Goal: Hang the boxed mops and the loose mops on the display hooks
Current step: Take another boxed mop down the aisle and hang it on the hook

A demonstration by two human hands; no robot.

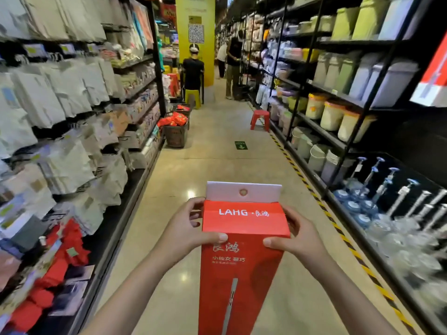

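Holding: we have the boxed mop upright in front of us over the aisle floor, gripped near its top by both hands.
Left hand: closed on the box's left edge, thumb across the red front face, fingers curled behind the top flap.
Right hand: closed on the right edge in the same way, thumb on the front, the other fingers hidden behind the box.
Box: a tall, narrow red carton; its lower end runs out of view, so we cannot tell its full length.
Hang tab: a white card flap standing above the red lid, with a round hole in its middle; it stands clear of both hands.
Weight: we judge it light for its size, since two fingertip grips at the top carry it, though the long body would likely swing if held by one hand alone.
Stiffness: the carton walls look rigid enough to pinch at the edges; the tab is thin card and could bend or tear if we pull on it.
Surface: smooth printed card, somewhat slippery, so edges and corners give the surer hold.
Where to hold: on both side edges just below the lid, leaving the hole free for a hook.
Hooks: no empty display hook is clear in view; the shelves on the right hold bins and the racks on the left hold packaged goods.
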